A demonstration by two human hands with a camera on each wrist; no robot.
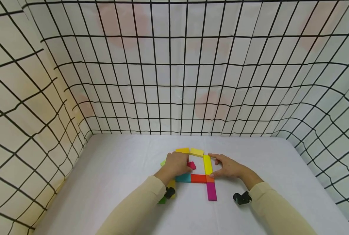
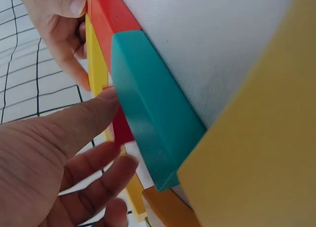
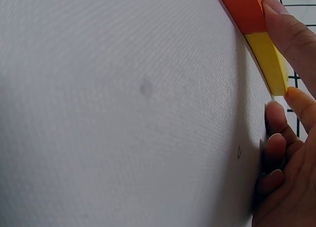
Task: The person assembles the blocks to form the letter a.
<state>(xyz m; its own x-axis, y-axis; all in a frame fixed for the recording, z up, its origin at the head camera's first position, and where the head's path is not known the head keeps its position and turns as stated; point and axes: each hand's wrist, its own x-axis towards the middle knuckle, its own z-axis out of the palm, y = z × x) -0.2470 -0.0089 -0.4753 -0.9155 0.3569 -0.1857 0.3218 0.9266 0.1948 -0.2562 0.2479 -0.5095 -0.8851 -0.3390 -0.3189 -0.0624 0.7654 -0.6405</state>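
Flat coloured blocks form a ring on the white table. My left hand (image 1: pixel 175 164) bends over the ring's left side, its thumb and index finger at opposite ends of a small crimson block (image 2: pixel 122 126). Just beside that thumb lies a teal block (image 2: pixel 148 108), followed by a red block (image 1: pixel 198 178) and an orange block (image 1: pixel 210 179). At the ring's right, my right hand (image 1: pixel 229 167) touches the orange block with its thumb. Its index finger reaches the far end of a yellow block (image 1: pixel 207 164); the other fingers rest loosely near the table.
A magenta block (image 1: pixel 211 191) extends toward me below the orange one. Pale yellow (image 1: pixel 197 152) and amber (image 1: pixel 182 150) blocks make the far side. A green block (image 1: pixel 162 200) is partly hidden by the left wrist. Black netting (image 1: pixel 170 86) surrounds the table (image 1: pixel 112 173).
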